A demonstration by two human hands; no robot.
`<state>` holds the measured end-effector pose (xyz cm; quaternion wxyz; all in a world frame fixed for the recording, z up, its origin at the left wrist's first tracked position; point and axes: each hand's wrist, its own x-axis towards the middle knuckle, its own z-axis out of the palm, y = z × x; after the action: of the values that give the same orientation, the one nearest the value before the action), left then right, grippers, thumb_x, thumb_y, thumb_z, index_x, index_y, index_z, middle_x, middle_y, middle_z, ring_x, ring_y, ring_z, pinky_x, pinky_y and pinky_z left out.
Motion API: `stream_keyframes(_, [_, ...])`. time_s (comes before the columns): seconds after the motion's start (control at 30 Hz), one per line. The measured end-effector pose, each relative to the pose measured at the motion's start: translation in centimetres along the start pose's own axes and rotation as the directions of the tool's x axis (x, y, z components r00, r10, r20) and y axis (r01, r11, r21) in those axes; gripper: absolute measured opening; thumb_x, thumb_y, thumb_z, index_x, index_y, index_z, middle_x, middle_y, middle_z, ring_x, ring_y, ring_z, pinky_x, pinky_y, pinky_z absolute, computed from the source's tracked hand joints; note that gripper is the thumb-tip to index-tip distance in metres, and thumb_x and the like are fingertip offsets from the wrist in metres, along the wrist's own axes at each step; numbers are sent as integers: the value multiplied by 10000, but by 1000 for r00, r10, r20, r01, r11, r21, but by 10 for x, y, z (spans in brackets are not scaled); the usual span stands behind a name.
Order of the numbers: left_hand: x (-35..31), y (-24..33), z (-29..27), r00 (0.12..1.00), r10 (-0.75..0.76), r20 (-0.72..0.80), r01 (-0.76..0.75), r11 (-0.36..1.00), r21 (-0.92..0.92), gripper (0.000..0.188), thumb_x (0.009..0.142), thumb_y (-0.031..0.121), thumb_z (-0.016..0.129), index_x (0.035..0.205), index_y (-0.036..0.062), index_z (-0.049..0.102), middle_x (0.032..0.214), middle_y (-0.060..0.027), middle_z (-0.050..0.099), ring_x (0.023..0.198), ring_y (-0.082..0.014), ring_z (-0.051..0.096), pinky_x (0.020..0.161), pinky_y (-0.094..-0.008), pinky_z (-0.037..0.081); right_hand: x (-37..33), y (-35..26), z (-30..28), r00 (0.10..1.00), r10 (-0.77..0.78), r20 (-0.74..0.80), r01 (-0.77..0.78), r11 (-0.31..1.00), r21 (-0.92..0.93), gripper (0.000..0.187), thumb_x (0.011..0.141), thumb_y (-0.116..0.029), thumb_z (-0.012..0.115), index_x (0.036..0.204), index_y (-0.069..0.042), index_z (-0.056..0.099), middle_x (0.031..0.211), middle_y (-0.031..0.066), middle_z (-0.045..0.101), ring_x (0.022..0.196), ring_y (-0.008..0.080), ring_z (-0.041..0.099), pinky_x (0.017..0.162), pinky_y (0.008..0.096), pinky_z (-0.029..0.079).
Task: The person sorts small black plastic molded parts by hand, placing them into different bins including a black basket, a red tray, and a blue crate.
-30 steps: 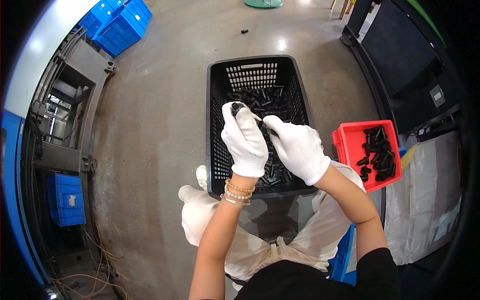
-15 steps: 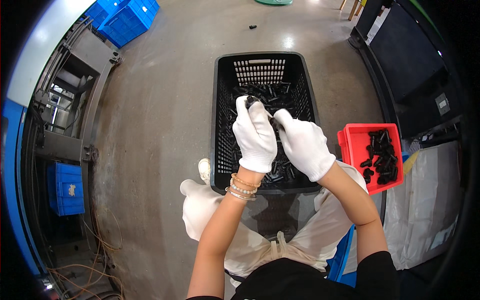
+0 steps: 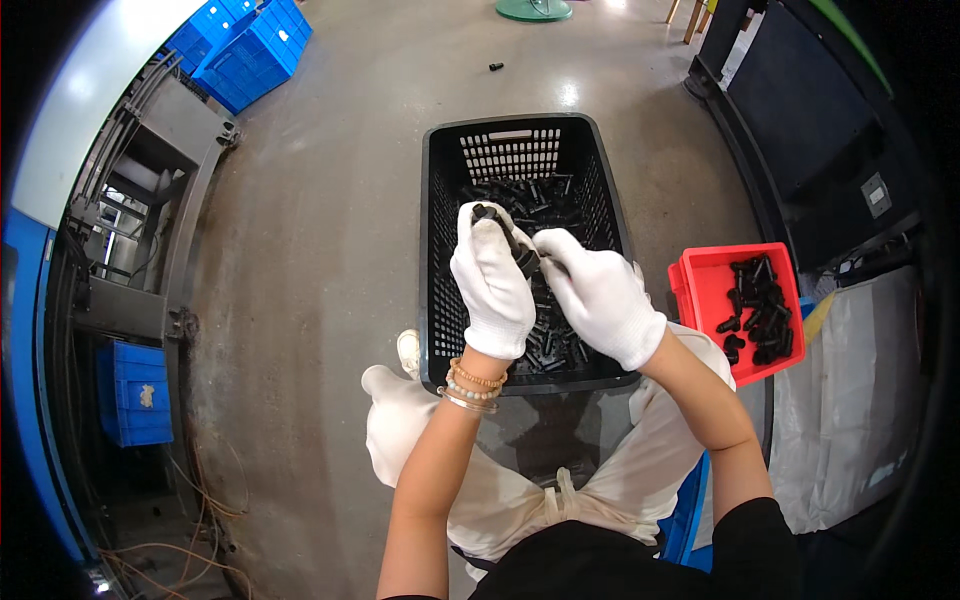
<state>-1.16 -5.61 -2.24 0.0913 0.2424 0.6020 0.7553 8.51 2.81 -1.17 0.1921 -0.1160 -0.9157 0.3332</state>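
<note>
Both my hands wear white knit gloves and are raised over a black plastic crate (image 3: pixel 432 250) holding many small black tubular fittings (image 3: pixel 553 345). My left hand (image 3: pixel 492 285) is wrapped round a black plastic pipe fitting (image 3: pixel 522 256); its top end shows above the fingers. Close beside it, my right hand (image 3: pixel 600 295) has thumb and fingers pinched at the fitting's right side. Whether a small part or tool sits in that pinch is too hidden to tell.
A red bin (image 3: pixel 706 305) with more black fittings stands right of the crate. Blue crates (image 3: pixel 262 55) lie at the far left, another blue bin (image 3: pixel 135 400) under the machine frame. One loose black piece (image 3: pixel 496 67) is on the floor; cables (image 3: pixel 180 555) trail lower left.
The left hand has turned and shifted slightly left and down, so more of the black fitting shows. The right hand stays pinched beside it. The whole view has shifted a little.
</note>
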Motion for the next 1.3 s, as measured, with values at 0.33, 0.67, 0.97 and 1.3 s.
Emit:
stream_keyframes(0.33, [1, -11, 5, 989, 146, 3, -145, 974, 175, 471, 981, 477, 274, 827, 67, 445, 594, -3, 446, 482, -58, 391, 429, -209, 318, -2, 0, 4, 999, -32, -2, 31, 986, -167, 422, 817, -138, 556, 1218, -65, 446, 688, 155, 630, 625, 329, 635, 561, 433, 511])
stream_keyframes(0.67, [2, -16, 3, 976, 217, 34, -219, 950, 223, 506, 968, 514, 277, 825, 59, 445, 568, -6, 459, 478, -64, 396, 442, -215, 316, 2, 1, 10, 999, -10, -44, -3, 958, -288, 211, 824, -125, 521, 1021, -68, 468, 618, 145, 615, 564, 309, 643, 490, 409, 522])
stream_keyframes(0.97, [-3, -20, 6, 997, 23, -80, -17, 997, 77, 447, 972, 454, 266, 818, 72, 440, 551, -2, 450, 414, -77, 358, 378, -213, 277, 10, 24, 30, 987, 163, -15, -160, 941, -299, 210, 827, -127, 490, 1001, -12, 470, 714, 184, 643, 667, 346, 656, 571, 444, 528])
stream_keyframes(1.3, [-10, -55, 4, 962, -170, 213, 113, 960, 258, 131, 886, 98, 581, 879, 70, 454, 634, -5, 518, 461, -66, 461, 426, -201, 386, -1, 94, -61, 901, 309, -305, -341, 938, -56, 265, 886, -258, 450, 861, -38, 597, 857, 198, 640, 819, 404, 610, 757, 464, 488])
